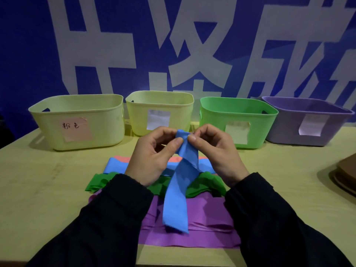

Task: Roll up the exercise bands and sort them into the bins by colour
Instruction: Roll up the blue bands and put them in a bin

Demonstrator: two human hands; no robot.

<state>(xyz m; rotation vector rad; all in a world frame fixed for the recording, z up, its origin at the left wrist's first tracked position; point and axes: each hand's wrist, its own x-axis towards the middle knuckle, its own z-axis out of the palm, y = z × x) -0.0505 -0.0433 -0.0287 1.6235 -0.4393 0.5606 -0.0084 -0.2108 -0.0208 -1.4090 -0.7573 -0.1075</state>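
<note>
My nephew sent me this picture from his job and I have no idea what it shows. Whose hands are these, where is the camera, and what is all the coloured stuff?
There is no machine here: a person wears a camera on the head, looking down at their own hands. The left hand and right hand pinch the top end of a blue exercise band, apparently starting to roll it. Under it on the table lie more bands: green, purple, another blue, and a pink one. Behind stand four labelled bins, one green, one purple.
</note>
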